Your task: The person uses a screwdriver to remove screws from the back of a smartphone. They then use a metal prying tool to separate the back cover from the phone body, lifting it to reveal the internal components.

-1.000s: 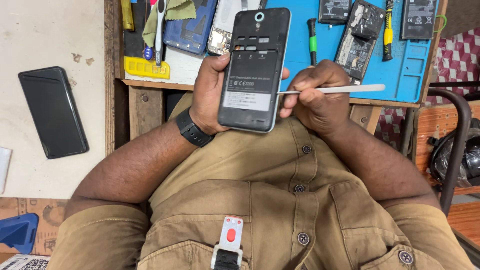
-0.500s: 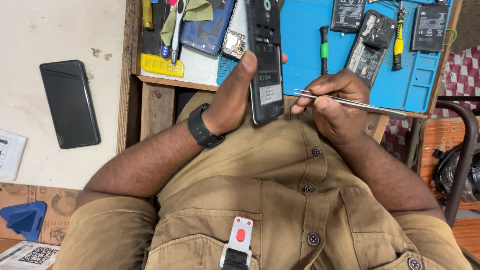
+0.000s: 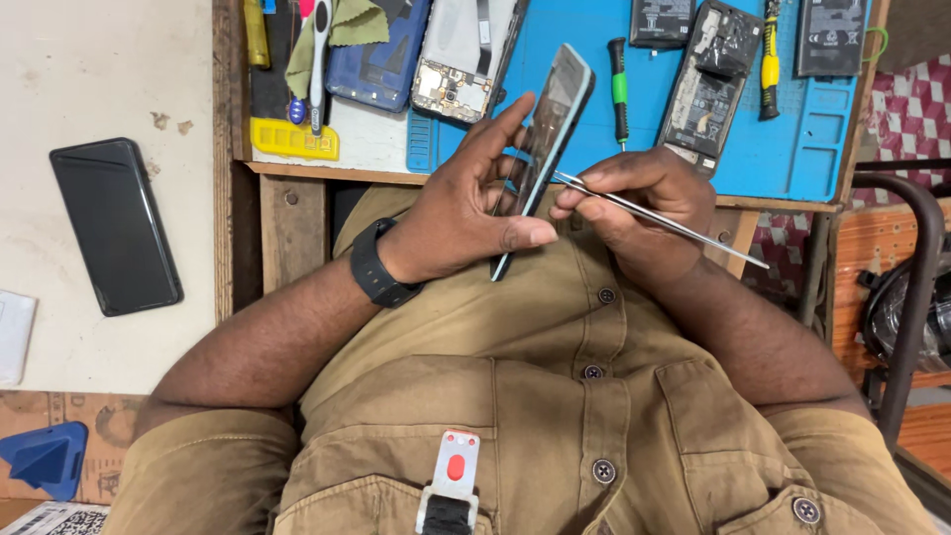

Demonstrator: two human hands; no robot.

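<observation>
While left hand (image 3: 466, 213) grips phone (image 3: 545, 149), right hand (image 3: 639, 203) holds tweezers (image 3: 659, 218).

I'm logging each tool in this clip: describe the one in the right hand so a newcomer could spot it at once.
Start at the blue work mat on the bench, then drop to the two hands in front of it. The right hand pinches slim metal tweezers against the edge of the phone. Unlike the colour-handled screwdrivers nearby, they are bare silver.

2 screwdrivers (image 3: 618, 89) (image 3: 769, 69), 1 tweezers (image 3: 654, 216), 1 blue mat (image 3: 792, 149), 2 hands (image 3: 466, 208) (image 3: 634, 203).

blue mat (image 3: 594, 40), khaki shirt (image 3: 555, 396), black watch (image 3: 379, 266)
</observation>
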